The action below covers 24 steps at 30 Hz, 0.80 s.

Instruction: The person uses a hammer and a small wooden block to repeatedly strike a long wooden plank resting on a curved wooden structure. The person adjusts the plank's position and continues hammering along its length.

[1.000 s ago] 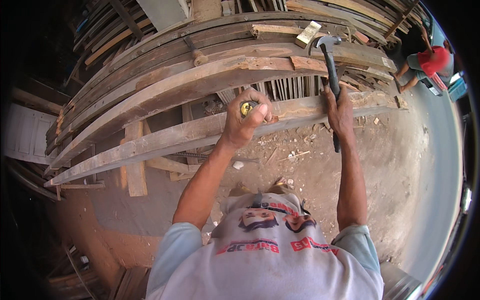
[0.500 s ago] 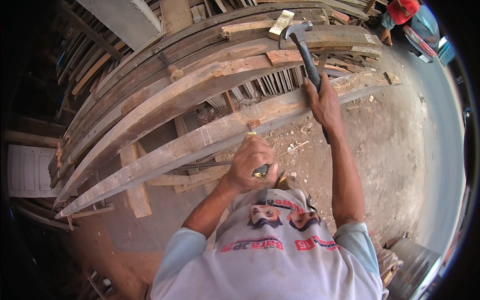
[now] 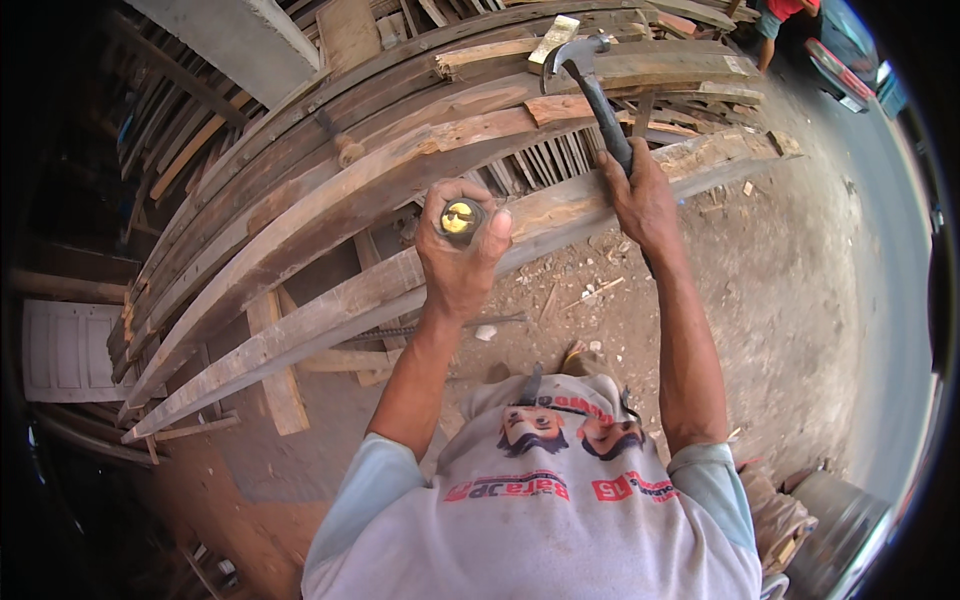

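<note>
My left hand (image 3: 458, 262) is fisted around a metal tool with a round yellow end (image 3: 460, 218), seen end-on. It hovers just over the nearest long weathered plank (image 3: 330, 312). My right hand (image 3: 640, 196) grips the dark handle of a claw hammer (image 3: 578, 58). The hammer's head is raised over the stack of curved wooden planks (image 3: 400, 140), near a small pale block of wood (image 3: 553, 38). Both forearms reach forward from my pale printed shirt.
Dirt ground (image 3: 790, 300) strewn with wood chips lies to the right. A grey concrete pillar (image 3: 235, 35) stands at the top left and a white slatted panel (image 3: 60, 350) at the left. A person in red (image 3: 780, 12) crouches at the top right. A dark round container (image 3: 835, 520) sits lower right.
My left hand dropped toward my chest with the tool, then came back up to the near plank. The hammer stayed raised in my right hand.
</note>
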{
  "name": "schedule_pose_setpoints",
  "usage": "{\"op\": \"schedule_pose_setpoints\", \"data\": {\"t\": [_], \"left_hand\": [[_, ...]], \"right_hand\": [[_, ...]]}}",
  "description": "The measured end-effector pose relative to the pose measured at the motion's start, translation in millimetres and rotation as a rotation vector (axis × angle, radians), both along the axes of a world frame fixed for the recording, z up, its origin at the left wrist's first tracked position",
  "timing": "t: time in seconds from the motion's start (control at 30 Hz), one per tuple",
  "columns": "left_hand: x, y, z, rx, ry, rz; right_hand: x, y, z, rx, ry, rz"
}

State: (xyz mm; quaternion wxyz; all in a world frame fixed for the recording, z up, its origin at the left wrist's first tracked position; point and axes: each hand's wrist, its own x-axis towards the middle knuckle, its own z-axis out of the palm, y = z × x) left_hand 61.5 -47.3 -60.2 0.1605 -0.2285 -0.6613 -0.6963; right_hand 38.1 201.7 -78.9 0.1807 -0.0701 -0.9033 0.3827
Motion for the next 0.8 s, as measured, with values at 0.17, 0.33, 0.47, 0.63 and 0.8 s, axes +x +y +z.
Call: {"op": "schedule_pose_setpoints", "data": {"t": [0.17, 0.33, 0.47, 0.63, 0.8], "left_hand": [[-7.2, 11.5, -4.5, 0.189, -0.121, -0.142], [5.0, 38.0, -22.2, -0.231, 0.311, 0.150], [16.9, 56.7, -29.6, -0.343, 0.438, 0.077], [20.2, 61.2, -36.8, -0.332, 0.447, 0.103], [18.9, 66.6, -38.9, -0.327, 0.452, 0.123]], "right_hand": [[-0.7, 0.8, -0.5, 0.008, -0.003, 0.003], [-0.2, 3.3, -11.5, -0.097, 0.094, 0.009], [48.1, -10.9, -1.6, -0.267, 0.105, -0.024], [123.5, -25.8, 0.9, -0.557, 0.228, 0.036], [154.4, -15.3, 8.3, -0.511, 0.153, -0.059]]}}
